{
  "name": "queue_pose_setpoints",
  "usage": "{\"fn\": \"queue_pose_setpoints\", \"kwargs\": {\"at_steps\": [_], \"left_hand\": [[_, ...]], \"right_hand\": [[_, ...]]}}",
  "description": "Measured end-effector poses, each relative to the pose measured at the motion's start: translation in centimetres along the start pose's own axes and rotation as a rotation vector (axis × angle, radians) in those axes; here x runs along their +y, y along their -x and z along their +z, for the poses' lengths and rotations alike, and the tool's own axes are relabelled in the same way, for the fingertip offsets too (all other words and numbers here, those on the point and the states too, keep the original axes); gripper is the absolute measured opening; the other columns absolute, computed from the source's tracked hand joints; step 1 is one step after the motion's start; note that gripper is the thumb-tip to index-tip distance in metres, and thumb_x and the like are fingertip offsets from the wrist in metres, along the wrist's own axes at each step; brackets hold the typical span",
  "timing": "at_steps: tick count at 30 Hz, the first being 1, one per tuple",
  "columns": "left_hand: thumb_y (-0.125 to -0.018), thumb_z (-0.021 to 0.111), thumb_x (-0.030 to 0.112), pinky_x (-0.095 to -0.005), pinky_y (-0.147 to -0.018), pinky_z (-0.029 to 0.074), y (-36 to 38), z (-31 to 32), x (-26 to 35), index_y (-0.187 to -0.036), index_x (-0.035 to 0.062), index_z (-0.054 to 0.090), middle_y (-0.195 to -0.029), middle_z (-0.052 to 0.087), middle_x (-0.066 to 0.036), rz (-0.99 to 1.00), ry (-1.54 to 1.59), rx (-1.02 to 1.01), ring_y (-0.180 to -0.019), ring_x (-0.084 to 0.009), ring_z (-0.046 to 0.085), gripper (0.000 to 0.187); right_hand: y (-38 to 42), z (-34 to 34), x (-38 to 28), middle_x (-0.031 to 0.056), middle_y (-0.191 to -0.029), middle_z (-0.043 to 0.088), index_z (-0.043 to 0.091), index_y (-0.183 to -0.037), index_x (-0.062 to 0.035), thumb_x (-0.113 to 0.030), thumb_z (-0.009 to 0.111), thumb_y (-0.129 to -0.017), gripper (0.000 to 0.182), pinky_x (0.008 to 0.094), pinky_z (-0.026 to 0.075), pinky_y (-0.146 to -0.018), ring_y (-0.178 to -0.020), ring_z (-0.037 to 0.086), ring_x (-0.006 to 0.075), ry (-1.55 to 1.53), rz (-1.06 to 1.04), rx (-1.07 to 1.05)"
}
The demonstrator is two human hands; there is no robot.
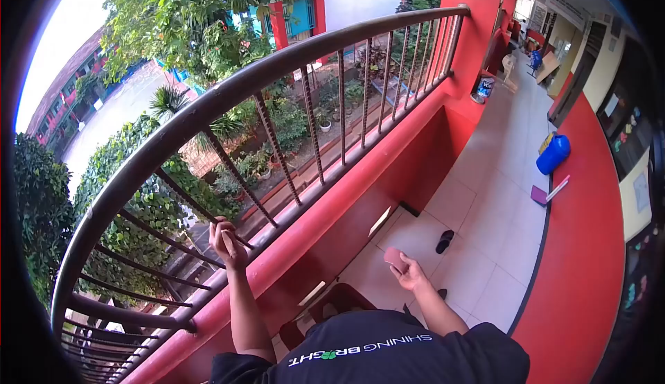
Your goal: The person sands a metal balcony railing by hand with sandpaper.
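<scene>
My left hand is closed around a thin twisted bar of the dark metal railing, low down near the bottom rail. My right hand is held out over the tiled floor, to the right of the railing and apart from it. Between its thumb and fingers is a flat, rounded reddish-pink pad; its exact kind is not clear. The railing stands on a red painted ledge.
Dark slippers lie on the white tiles. A blue jug and a purple dustpan are beside the red wall at right. A paint can sits by the red pillar. Trees grow beyond the railing.
</scene>
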State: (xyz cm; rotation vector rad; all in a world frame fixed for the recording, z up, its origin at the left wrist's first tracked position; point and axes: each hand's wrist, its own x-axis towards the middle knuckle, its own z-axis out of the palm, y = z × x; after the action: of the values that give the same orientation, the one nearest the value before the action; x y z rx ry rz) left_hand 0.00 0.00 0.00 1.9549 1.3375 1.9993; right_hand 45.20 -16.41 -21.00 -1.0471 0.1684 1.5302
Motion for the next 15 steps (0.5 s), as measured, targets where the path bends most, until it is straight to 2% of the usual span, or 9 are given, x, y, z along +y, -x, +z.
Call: {"fn": "queue_pose_setpoints", "kwargs": {"at_steps": [2, 3, 5, 6, 7, 9, 13, 15], "left_hand": [[-0.106, 0.038, 0.043, -0.0408, -0.061, 0.038, -0.7, 0.5, 0.1, -0.069, 0.0007, 0.051, -0.067, 0.05, -0.012, 0.067, 0.019, 0.027, -0.072, -0.0298, 0.054, 0.057], [-0.106, 0.038, 0.043, -0.0408, -0.061, 0.038, 0.9, 1.1, -0.5, -0.069, 0.0007, 0.051, -0.067, 0.05, -0.012, 0.024, 0.049, 0.035, -0.072, -0.0298, 0.054, 0.057], [-0.106, 0.035, 0.045, -0.0405, -0.06, 0.038, 0.2, 0.8, -1.3, -0.068, 0.0008, 0.052, -0.067, 0.05, -0.012, 0.106, -0.017, 0.041, -0.069, -0.0298, 0.053, 0.061], [-0.106, 0.036, 0.046, -0.0402, -0.059, 0.038, -0.2, 0.9, -1.7, -0.067, 0.0007, 0.051, -0.066, 0.05, -0.013, 0.144, -0.015, 0.071, -0.067, -0.0292, 0.053, 0.061], [-0.105, 0.037, 0.046, -0.0399, -0.057, 0.037, 0.0, 1.0, -1.8, -0.067, 0.0004, 0.051, -0.066, 0.048, -0.012, 0.099, 0.01, 0.076, -0.065, -0.0288, 0.052, 0.061], [-0.104, 0.037, 0.048, -0.0397, -0.056, 0.037, -0.1, 1.4, -2.0, -0.067, 0.0001, 0.05, -0.066, 0.047, -0.012, 0.147, -0.051, 0.111, -0.064, -0.0287, 0.052, 0.062], [-0.104, 0.038, 0.048, -0.0391, -0.057, 0.038, 0.1, 1.9, -2.4, -0.068, 0.0011, 0.048, -0.064, 0.045, -0.011, 0.156, -0.058, 0.149, -0.064, -0.0285, 0.052, 0.06], [-0.104, 0.038, 0.047, -0.0389, -0.056, 0.038, 0.3, 1.9, -2.8, -0.068, 0.0018, 0.047, -0.064, 0.044, -0.011, 0.176, -0.055, 0.157, -0.063, -0.0282, 0.052, 0.059]], "right_hand": [[0.9, 2.4, 0.3, 0.0094, -0.128, 0.062, 0.058, -0.133, -0.0117, -0.021, 0.069, -0.093, 0.043, 0.0374, 0.054, -0.099, -0.119, 0.06, 0.0267, -0.022, 0.021, 0.01], [2.1, 2.7, -0.7, 0.0094, -0.128, 0.062, 0.058, -0.133, -0.0117, -0.021, 0.069, -0.093, 0.043, 0.0374, 0.054, -0.099, -0.119, 0.06, 0.0267, 0.003, -0.003, 0.051], [2.3, 5.1, 0.1, 0.0103, -0.127, 0.062, 0.06, -0.132, -0.0104, -0.02, 0.067, -0.094, 0.04, 0.0385, 0.054, -0.098, -0.117, 0.06, 0.0265, -0.07, -0.031, -0.057], [1.7, 6.0, 0.7, 0.0118, -0.131, 0.059, 0.057, -0.136, -0.012, -0.022, 0.061, -0.098, 0.04, 0.0411, 0.053, -0.102, -0.121, 0.058, 0.0275, -0.046, -0.057, -0.08], [1.5, 6.6, 1.0, 0.0118, -0.131, 0.059, 0.057, -0.136, -0.012, -0.022, 0.061, -0.098, 0.04, 0.0411, 0.053, -0.102, -0.121, 0.058, 0.0275, -0.059, -0.067, -0.074], [1.2, 7.1, 1.2, 0.0134, -0.135, 0.056, 0.052, -0.142, -0.014, -0.023, 0.056, -0.102, 0.041, 0.0439, 0.05, -0.106, -0.125, 0.056, 0.0301, -0.076, -0.065, -0.095], [-0.2, 7.5, 1.7, 0.0118, -0.137, 0.055, 0.052, -0.14, -0.0147, -0.023, 0.059, -0.101, 0.041, 0.0471, 0.048, -0.11, -0.128, 0.053, 0.0313, -0.118, -0.12, -0.063], [-1.2, 7.9, 1.4, 0.0156, -0.138, 0.053, 0.048, -0.144, -0.012, -0.023, 0.052, -0.103, 0.042, 0.049, 0.049, -0.108, -0.128, 0.053, 0.0342, -0.103, -0.146, -0.039]]}}
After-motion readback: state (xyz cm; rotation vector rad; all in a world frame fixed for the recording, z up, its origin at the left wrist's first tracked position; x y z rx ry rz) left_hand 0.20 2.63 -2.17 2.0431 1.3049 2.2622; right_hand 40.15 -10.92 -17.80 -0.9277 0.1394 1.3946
